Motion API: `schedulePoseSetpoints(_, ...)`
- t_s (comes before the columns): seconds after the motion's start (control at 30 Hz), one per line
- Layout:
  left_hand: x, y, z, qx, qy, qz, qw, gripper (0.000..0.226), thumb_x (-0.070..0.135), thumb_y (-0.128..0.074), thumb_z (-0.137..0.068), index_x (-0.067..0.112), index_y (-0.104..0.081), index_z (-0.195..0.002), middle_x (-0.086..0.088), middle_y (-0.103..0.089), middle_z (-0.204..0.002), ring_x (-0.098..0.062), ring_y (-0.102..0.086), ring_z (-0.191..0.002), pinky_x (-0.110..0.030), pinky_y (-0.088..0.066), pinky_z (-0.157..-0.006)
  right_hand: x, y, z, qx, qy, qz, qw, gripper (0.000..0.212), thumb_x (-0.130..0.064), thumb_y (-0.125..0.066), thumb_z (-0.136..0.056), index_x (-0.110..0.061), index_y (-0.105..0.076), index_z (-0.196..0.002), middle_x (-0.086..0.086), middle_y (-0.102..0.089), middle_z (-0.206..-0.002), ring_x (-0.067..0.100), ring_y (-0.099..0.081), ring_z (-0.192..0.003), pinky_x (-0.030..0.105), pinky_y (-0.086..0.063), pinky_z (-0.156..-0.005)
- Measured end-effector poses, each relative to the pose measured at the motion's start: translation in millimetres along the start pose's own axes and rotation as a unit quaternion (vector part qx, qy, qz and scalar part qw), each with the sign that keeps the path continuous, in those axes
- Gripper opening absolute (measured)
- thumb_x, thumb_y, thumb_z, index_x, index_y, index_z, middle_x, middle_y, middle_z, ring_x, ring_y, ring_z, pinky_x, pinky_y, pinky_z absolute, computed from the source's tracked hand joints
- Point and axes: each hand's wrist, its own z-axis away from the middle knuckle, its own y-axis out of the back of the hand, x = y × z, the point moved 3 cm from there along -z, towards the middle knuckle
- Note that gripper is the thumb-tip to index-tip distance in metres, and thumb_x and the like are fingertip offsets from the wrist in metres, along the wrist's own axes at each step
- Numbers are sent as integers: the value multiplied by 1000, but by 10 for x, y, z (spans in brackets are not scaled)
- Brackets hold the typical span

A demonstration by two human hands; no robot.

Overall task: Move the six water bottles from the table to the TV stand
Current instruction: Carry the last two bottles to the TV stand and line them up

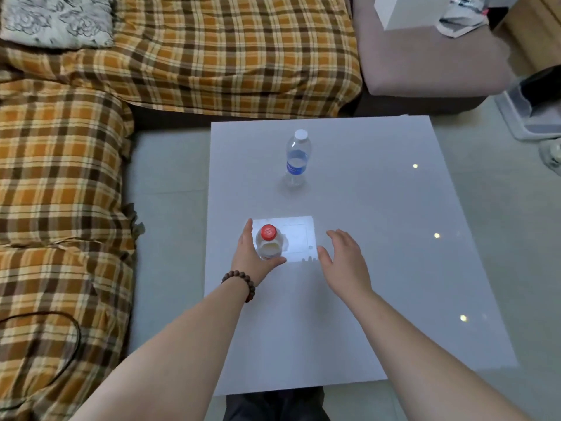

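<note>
Two water bottles stand upright on the white glossy table point(379, 268). The near one, a red-capped bottle point(269, 242), sits left of centre, and my left hand point(253, 256) wraps around its left and front side, thumb below it. My right hand point(343, 256) hovers just to its right over the table, fingers spread, holding nothing. A clear bottle with a white cap and blue label point(297, 158) stands farther back near the table's middle, apart from both hands. The TV stand is out of view.
A plaid-covered sofa point(197, 56) runs along the back and left, close to the table's edges. A grey ottoman point(425, 56) with a white box point(406, 10) sits at the back right. Pale floor surrounds the table; my legs are below its near edge.
</note>
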Motion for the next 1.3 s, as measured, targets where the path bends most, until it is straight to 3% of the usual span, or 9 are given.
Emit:
schedulePoseSetpoints(0.17,-8,-54,-215,-1,-9,36,999,92,23,-84,-67,33,-33,-143,7,-50,-137,-16,-47,-127,-30,-38,-105,58,-88,-155,-9,-14,-12,1000,48,-32,-43,-98,-13,-37,-142,6,-29,-155,19,-19,-146,36,-23,-114)
schedulePoseSetpoints(0.23,15,-55,-254,-2,-18,49,999,66,22,-81,-70,37,-49,-125,10,-60,-117,-17,-56,-115,-26,-43,-93,77,-92,-224,-13,-19,-18,1000,48,-31,-44,-98,-13,-37,-142,6,-29,-155,19,-19,-146,34,-23,-113)
schedulePoseSetpoints(0.33,125,9,-313,19,-48,61,997,49,21,-80,-70,50,-50,-97,18,-61,-101,-13,-59,-102,-22,-46,-85,79,-53,-366,-7,-20,-34,999,49,-29,-48,-96,-12,-38,-141,7,-31,-154,19,-23,-144,32,-25,-112)
schedulePoseSetpoints(0.63,219,114,-734,73,-67,48,994,61,24,-83,-67,33,-52,-118,11,-61,-113,-13,-57,-108,-36,-48,-97,-391,102,-1567,43,-6,-186,982,95,-38,-75,-76,-19,-17,-149,5,-31,-153,21,-31,-141,35,-31,-111)
schedulePoseSetpoints(0.8,74,91,-775,81,-53,56,994,54,23,-81,-69,37,-53,-112,17,-61,-106,-7,-58,-104,-24,-48,-89,-619,61,-2140,71,22,-235,969,107,-35,-82,-69,-24,-13,-150,3,-26,-154,21,-28,-141,35,-29,-112)
schedulePoseSetpoints(0.9,82,86,-790,83,-61,51,993,55,22,-82,-69,40,-52,-110,20,-60,-105,3,-56,-101,-20,-46,-87,-626,-43,-2310,63,25,-257,964,105,-31,-82,-68,-27,-15,-149,1,-25,-154,20,-29,-140,29,-27,-109)
schedulePoseSetpoints(1.07,29,39,-768,90,-58,45,993,58,27,-83,-69,34,-52,-118,13,-61,-111,-7,-57,-105,-23,-46,-91,-598,-171,-2414,62,29,-256,964,76,-23,-77,-74,-28,-33,-137,2,-47,-141,21,-46,-127,26,-34,-98)
schedulePoseSetpoints(1.17,40,51,-752,87,-49,54,994,57,25,-83,-69,32,-53,-117,14,-62,-109,-9,-58,-104,-23,-47,-91,-568,-163,-2372,57,33,-264,962,75,-24,-77,-74,-29,-35,-136,4,-50,-136,20,-51,-121,31,-39,-100)
schedulePoseSetpoints(1.3,172,118,-663,69,-34,33,997,51,26,-82,-71,29,-55,-115,11,-62,-104,-9,-58,-96,-12,-42,-75,-517,-69,-2103,50,41,-275,959,75,-27,-77,-73,-30,-34,-135,2,-51,-132,19,-52,-117,34,-43,-100)
